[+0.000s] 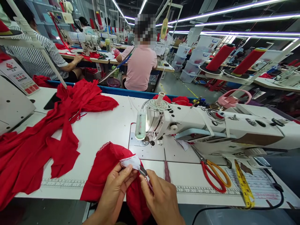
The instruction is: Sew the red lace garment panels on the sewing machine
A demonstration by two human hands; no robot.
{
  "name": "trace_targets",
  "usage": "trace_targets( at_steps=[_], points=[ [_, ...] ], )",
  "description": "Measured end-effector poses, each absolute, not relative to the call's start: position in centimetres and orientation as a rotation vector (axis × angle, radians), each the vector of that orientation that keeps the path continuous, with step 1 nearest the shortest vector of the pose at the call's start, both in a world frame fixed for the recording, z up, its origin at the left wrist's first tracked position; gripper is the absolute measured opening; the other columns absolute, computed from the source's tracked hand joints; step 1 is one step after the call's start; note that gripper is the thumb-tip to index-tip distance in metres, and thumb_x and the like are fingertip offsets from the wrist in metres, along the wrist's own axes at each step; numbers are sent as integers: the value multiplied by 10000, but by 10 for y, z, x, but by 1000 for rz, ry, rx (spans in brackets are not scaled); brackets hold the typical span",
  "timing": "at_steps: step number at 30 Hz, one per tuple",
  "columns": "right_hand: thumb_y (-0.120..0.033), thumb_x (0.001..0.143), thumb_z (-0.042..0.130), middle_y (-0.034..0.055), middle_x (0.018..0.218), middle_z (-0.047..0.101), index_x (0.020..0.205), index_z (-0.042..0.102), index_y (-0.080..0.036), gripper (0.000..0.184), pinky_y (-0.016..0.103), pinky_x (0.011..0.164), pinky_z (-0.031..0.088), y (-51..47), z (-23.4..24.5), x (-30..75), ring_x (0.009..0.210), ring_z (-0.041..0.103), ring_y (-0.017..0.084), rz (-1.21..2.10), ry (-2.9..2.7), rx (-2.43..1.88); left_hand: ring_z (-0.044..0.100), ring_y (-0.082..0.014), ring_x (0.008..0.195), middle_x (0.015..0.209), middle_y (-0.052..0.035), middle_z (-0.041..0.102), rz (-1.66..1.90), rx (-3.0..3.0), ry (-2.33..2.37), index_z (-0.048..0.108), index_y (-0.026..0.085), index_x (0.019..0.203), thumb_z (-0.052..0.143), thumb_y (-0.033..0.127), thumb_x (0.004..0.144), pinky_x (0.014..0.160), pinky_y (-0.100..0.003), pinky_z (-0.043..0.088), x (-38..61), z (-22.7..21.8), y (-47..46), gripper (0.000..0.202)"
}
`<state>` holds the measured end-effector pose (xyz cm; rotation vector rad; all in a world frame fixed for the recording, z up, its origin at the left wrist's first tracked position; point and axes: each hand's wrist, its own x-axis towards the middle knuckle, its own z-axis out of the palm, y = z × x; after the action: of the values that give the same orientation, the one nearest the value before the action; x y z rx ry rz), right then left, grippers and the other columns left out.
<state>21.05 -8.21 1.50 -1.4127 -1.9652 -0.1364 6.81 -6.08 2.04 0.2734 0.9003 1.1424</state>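
Observation:
My left hand pinches the edge of a red fabric piece where a white patch is attached. In my right hand is a small pair of thread snips, its dark blades touching the edge of the white patch. The red fabric drapes over the table's front edge and hangs below my hands. Just beyond stands a white sewing machine, its needle area behind the fabric. An awl with a reddish handle lies to the right of my right hand.
Large scissors with red and orange handles and a yellow tape measure lie at right. A heap of red fabric strips covers the left side. Printed rulers run along the front edge. People sit at machines ahead, one in a pink shirt.

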Motion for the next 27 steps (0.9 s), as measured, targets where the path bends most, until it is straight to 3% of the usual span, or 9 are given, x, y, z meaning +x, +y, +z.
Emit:
trace_targets(
  at_steps=[11, 17, 23, 26, 27],
  points=[
    [-265, 1061, 390, -42, 555, 573, 870, 593, -179, 292, 234, 454, 323, -79, 11, 207, 431, 544, 92, -95, -1959, -1423, 701, -166, 867, 927, -56, 730, 1126, 255, 904, 745, 159, 936, 898, 289, 699, 863, -252, 592, 66, 16, -59, 311],
    [-304, 1065, 406, -11, 603, 647, 1024, 610, -138, 266, 219, 480, 394, -75, 8, 214, 462, 606, 108, -200, -1845, -1416, 707, -163, 853, 970, -72, 743, 1122, 228, 910, 745, 153, 978, 904, 279, 689, 896, -280, 594, 66, 13, -56, 353],
    [-349, 1026, 491, 93, 775, 728, 1090, 669, -102, 312, 259, 473, 416, -50, -10, 280, 585, 684, 190, -621, -1799, -1853, 712, -156, 848, 941, -44, 755, 1137, 214, 972, 733, 168, 983, 901, 263, 693, 890, -264, 594, 62, 5, -59, 349],
    [-206, 950, 589, 169, 856, 726, 1095, 693, -58, 231, 299, 515, 482, -35, -10, 300, 706, 708, 263, -527, -1838, -2205, 706, -189, 908, 961, -24, 748, 1141, 256, 1002, 710, 196, 913, 939, 289, 630, 891, -280, 590, 55, -9, -66, 376],
    [-184, 916, 633, 174, 883, 730, 1090, 700, -69, 219, 307, 560, 516, -31, -7, 304, 747, 708, 263, -529, -1837, -2251, 706, -206, 873, 925, -26, 743, 1131, 255, 1042, 691, 191, 830, 950, 346, 599, 821, -292, 607, 55, -14, -64, 380]
  ],
)
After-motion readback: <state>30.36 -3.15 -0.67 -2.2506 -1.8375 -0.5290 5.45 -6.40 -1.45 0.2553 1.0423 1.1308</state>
